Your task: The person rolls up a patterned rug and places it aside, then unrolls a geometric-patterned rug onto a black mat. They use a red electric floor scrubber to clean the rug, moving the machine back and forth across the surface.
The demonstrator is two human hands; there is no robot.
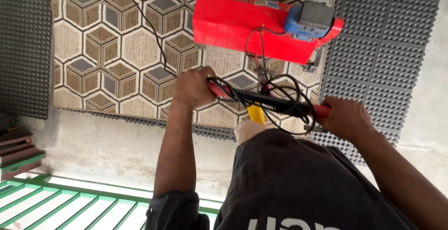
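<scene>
1. The patterned rug [116, 48], cream and brown with cube-like hexagons, serves as the landmark; everything else is placed against it.
2. On either side of the rug and past its near edge lies dark grey studded matting [387, 38], and nearer than that a strip of bare concrete floor [107, 150].
3. Well off the rug's near left corner sits a stack of dark boards [18, 153], and beside it a green metal grille [70, 202] runs along the bottom of the view.
4. A thin black cable [149, 27] snakes across the rug from its far edge toward the handlebar.
5. The person's dark shirt [289, 183] fills the foreground and hides the lower part of the machine's shaft.
6. The machine's red housing [233, 24] rests on the far right part of the rug, a flat red box with a blue-and-grey motor [308, 20] mounted at its right end.
7. A yellow shaft [255, 113] shows over the rug's near edge, meeting a black handlebar [270, 101] with red grips.
8. Loose black wires [289, 104] loop around the middle of the bar, partly covering it.
9. The left hand [193, 87] is wrapped tightly round the left red grip, above the rug's near edge.
10. The right hand [345, 118] is clenched round the right red grip, just past the rug's right corner over the matting.
</scene>
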